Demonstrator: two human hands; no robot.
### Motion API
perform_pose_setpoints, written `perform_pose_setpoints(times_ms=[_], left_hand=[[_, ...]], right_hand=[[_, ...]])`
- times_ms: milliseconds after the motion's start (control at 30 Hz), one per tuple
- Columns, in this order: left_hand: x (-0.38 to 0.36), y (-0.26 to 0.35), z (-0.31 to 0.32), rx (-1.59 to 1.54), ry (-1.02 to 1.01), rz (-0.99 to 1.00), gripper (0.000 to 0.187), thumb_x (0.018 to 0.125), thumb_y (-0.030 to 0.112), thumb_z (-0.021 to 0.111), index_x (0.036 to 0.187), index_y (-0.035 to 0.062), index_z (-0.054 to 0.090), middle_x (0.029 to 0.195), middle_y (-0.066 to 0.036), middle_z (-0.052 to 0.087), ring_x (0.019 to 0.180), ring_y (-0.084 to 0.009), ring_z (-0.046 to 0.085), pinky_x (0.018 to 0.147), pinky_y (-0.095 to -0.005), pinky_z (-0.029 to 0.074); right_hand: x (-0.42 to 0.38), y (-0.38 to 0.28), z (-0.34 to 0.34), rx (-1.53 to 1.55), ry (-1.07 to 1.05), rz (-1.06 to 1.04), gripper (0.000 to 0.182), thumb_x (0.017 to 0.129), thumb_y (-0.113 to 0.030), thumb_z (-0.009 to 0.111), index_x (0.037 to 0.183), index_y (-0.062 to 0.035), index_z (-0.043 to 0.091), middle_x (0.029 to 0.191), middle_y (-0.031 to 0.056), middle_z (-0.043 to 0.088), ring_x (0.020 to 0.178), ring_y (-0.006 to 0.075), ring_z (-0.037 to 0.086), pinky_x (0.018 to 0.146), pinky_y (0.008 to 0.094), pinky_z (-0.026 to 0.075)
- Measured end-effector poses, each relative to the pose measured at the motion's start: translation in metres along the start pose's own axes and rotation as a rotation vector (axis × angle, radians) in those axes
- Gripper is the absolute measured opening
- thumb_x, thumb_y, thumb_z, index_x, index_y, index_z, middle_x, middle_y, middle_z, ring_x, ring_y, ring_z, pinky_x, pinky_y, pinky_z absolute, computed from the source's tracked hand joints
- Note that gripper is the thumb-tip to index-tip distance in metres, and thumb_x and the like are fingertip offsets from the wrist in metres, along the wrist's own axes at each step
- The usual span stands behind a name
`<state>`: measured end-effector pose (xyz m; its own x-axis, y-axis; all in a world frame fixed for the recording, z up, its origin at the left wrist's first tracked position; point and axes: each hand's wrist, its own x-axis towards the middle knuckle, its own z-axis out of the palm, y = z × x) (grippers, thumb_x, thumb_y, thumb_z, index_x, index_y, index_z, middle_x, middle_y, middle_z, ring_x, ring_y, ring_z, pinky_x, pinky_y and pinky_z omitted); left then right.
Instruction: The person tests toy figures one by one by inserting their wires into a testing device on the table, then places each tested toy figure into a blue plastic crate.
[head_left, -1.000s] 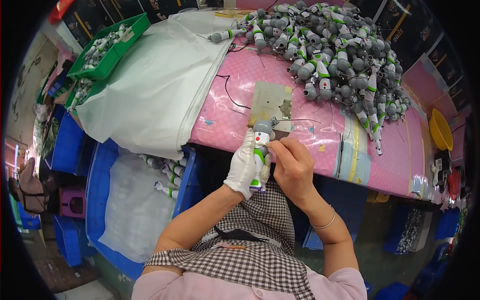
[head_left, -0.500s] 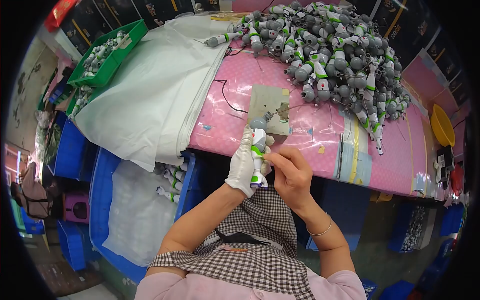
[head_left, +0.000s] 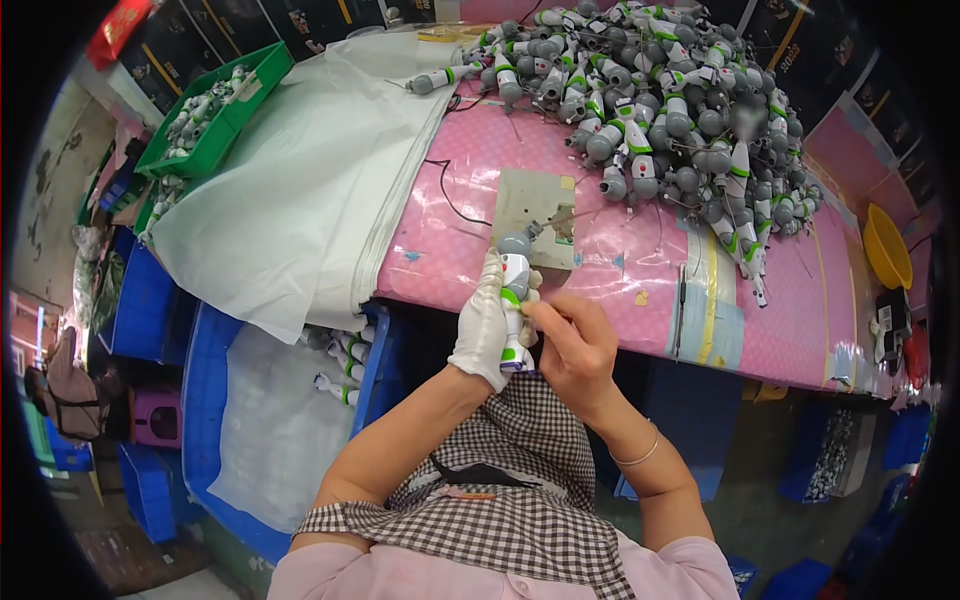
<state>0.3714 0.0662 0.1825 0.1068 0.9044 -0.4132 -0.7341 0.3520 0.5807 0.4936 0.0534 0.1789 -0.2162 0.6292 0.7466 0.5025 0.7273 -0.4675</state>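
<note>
Just nearer the wearer than the grey box (head_left: 522,200), the gloved left hand (head_left: 481,325) clasps a toy figure (head_left: 512,298), apparently steadying it for the right hand (head_left: 577,345), whose grip I cannot tell.

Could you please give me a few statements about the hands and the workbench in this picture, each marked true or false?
1. The left hand wears a white glove. True.
2. The right hand is gloved too. False: it is bare.
3. A toy figure with a grey head is held in the left hand. True.
4. The pile of figures lies at the left end of the pink table. False: it lies toward the far right, beyond the metal plate.
5. A yellow basin shows to the right of the table. True.
6. The bracelet is on the left wrist. False: it is on the right one.
</note>
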Motion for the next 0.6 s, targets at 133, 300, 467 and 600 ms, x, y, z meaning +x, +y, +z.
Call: perform_pose_setpoints(times_ms=[133,300,467,600], left_hand=[[-0.003,0.003,0.008,0.028,0.125,-0.008,0.049,0.095,0.05,0.037,0.091,0.0063,0.057,0.068,0.0,0.055,0.045,-0.0085,0.046,0.036,-0.0221,0.037],[0.002,0.0,-0.006,0.019,-0.036,-0.014,0.05,0.094,0.053,0.038,0.092,0.0073,0.058,0.07,0.001,0.056,0.046,-0.0072,0.048,0.037,-0.021,0.037],[0.0,-0.004,-0.002,0.053,0.062,-0.033,0.05,0.094,0.053,0.038,0.09,0.0075,0.058,0.068,0.0,0.056,0.044,-0.0086,0.047,0.036,-0.0222,0.036],[0.002,-0.003,-0.001,0.023,0.028,0.028,0.047,0.096,0.049,0.036,0.092,0.0073,0.057,0.068,0.0,0.055,0.046,-0.0108,0.047,0.037,-0.0237,0.035]], right_hand=[[-0.011,-0.004,-0.007,-0.007,-0.004,0.011,0.037,0.059,0.015,0.059,0.091,-0.0024,0.067,0.083,0.009,0.057,0.071,0.0235,0.056,0.061,0.0297,0.046],[-0.005,0.0,0.002,-0.004,0.039,-0.013,0.035,0.06,0.015,0.059,0.09,-0.0026,0.067,0.082,0.0089,0.057,0.07,0.0227,0.055,0.06,0.0297,0.045],[-0.009,0.002,0.002,0.0,0.053,0.016,0.034,0.062,0.014,0.06,0.091,-0.0022,0.066,0.082,0.0092,0.057,0.069,0.0229,0.056,0.06,0.0299,0.046],[0.002,0.005,0.006,0.016,0.074,-0.007,0.033,0.062,0.015,0.059,0.09,-0.0013,0.066,0.082,0.0102,0.057,0.07,0.023,0.056,0.06,0.0299,0.046]])
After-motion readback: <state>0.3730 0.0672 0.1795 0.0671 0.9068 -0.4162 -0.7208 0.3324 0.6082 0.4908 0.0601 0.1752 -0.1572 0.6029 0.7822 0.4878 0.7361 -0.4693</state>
